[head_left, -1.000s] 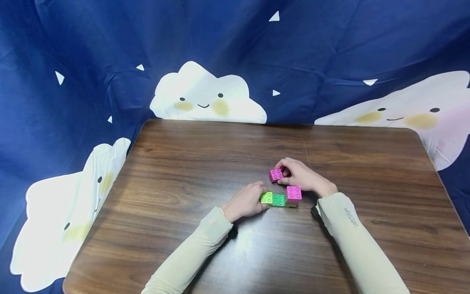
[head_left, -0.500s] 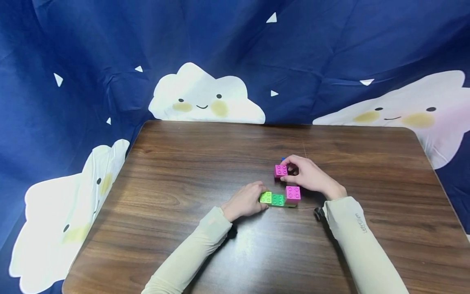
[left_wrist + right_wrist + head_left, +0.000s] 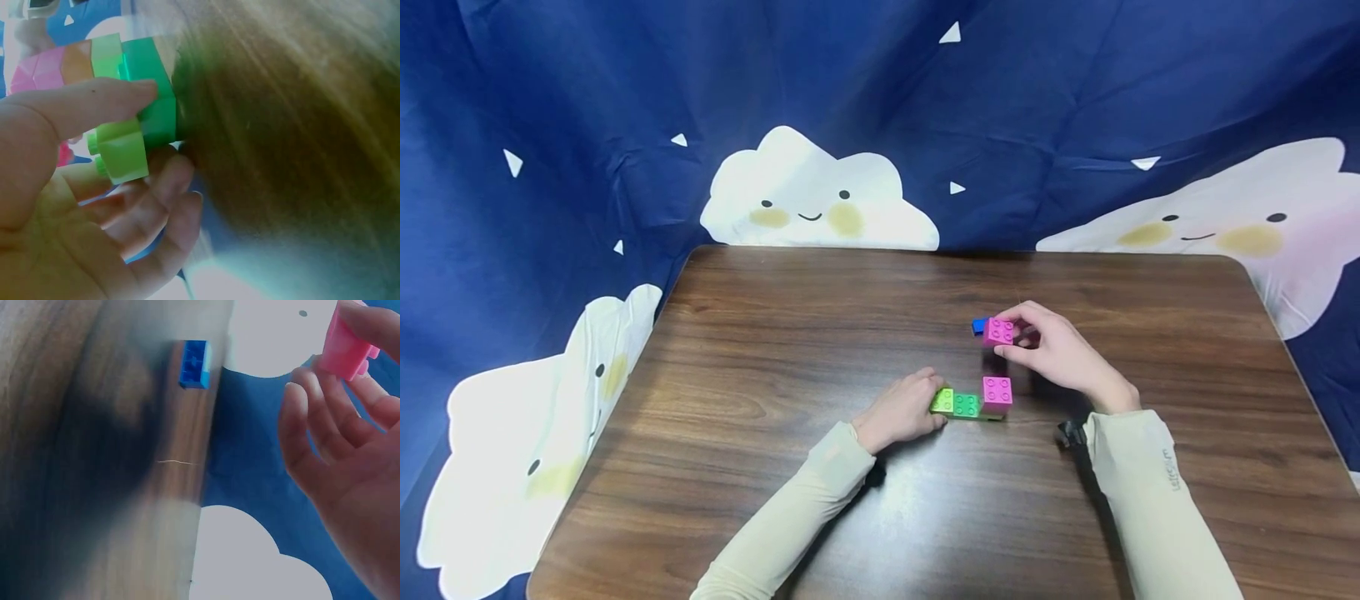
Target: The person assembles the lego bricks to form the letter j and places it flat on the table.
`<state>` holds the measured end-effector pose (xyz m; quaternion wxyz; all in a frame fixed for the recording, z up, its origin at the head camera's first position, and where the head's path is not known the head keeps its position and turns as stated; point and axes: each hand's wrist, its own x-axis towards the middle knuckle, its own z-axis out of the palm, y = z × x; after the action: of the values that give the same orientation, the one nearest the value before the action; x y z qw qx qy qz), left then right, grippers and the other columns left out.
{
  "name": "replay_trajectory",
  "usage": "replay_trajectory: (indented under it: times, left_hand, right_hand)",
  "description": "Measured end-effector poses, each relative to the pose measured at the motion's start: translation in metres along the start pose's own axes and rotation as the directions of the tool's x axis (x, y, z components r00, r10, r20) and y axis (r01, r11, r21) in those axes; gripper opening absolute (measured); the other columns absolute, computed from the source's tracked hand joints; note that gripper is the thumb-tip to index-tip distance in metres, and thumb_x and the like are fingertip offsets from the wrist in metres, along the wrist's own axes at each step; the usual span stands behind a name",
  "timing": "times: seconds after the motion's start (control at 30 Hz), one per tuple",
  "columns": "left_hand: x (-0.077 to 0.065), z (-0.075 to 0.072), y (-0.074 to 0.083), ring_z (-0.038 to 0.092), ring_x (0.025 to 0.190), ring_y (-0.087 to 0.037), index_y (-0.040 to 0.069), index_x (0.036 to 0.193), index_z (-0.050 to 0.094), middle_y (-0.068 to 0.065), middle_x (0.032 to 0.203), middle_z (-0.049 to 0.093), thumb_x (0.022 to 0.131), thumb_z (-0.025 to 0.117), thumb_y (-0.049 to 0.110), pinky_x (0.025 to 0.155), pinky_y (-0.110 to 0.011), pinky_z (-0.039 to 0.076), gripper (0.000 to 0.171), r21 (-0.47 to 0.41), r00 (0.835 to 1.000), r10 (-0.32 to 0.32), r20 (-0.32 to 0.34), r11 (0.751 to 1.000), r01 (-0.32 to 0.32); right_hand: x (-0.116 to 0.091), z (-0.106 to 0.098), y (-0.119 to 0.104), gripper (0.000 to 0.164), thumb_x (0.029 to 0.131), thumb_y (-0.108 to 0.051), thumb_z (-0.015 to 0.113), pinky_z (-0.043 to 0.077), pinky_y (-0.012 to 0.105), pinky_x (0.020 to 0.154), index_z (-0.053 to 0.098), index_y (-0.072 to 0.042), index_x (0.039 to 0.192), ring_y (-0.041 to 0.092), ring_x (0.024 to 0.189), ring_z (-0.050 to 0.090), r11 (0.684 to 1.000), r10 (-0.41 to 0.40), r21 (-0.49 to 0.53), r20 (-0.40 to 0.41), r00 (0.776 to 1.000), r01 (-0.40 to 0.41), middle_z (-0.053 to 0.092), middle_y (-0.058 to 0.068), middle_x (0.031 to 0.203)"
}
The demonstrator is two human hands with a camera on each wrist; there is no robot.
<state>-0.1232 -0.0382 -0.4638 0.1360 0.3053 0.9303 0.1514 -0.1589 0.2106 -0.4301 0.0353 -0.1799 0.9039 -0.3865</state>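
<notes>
My left hand (image 3: 904, 407) pinches the left end of a small toy-brick build standing on the table. In the left wrist view a lime brick (image 3: 124, 150) and a dark green brick (image 3: 161, 94) sit beneath or beside the thumb. A stack rises from the build's other end: light green, an orange brick (image 3: 76, 61) and pink on top (image 3: 997, 392). Behind it, my right hand (image 3: 1060, 354) holds a separate pink brick (image 3: 345, 347) between thumb and fingers, raised off the table. Just left of that brick, a blue brick (image 3: 979, 327) lies on the tabletop.
The brown wooden table (image 3: 790, 333) reaches out on all sides of the bricks. A dark blue curtain (image 3: 850, 75) with white clouds hangs along its back and left edges. Part of the table bears a bright glare.
My right hand has moved right and farther back, raising the pink brick with it. The blue brick has come into view beside it. My left hand and the build stay put.
</notes>
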Motion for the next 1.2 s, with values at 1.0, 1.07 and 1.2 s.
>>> replay_trajectory:
  times: [1.0,1.07,1.2]
  left_hand:
    - [0.004,0.001,0.002,0.045,0.067,-0.008,0.012,0.1,0.065,0.004,0.083,0.048,0.081,0.074,0.033,0.053,-0.02,0.037,0.03,0.029,0.999,-0.02,-0.043,0.999,0.022]
    - [0.005,0.001,0.002,0.045,0.066,-0.008,0.012,0.099,0.065,0.004,0.083,0.048,0.081,0.074,0.033,0.053,-0.02,0.037,0.03,0.034,0.999,-0.02,-0.044,0.999,0.021]
    - [0.006,0.002,0.002,0.046,0.066,-0.008,0.013,0.096,0.065,0.005,0.083,0.048,0.081,0.074,0.033,0.053,-0.02,0.038,0.028,0.04,0.999,-0.018,-0.045,0.999,0.02]
  right_hand:
    - [-0.035,-0.003,-0.017,0.043,0.082,-0.016,0.077,0.048,0.02,0.086,0.06,-0.017,0.121,0.007,0.094,0.058,0.986,-0.128,0.114,0.04,0.991,0.123,0.062,-0.006,0.107]
    - [-0.037,-0.002,-0.017,0.043,0.082,-0.018,0.077,0.048,0.022,0.086,0.06,-0.019,0.121,0.007,0.094,0.057,0.987,-0.128,0.109,0.057,0.99,0.121,0.062,-0.007,0.107]
    - [-0.039,0.001,-0.019,0.043,0.082,-0.02,0.077,0.047,0.023,0.086,0.06,-0.019,0.122,0.007,0.095,0.056,0.989,-0.123,0.097,0.084,0.989,0.115,0.061,-0.008,0.107]
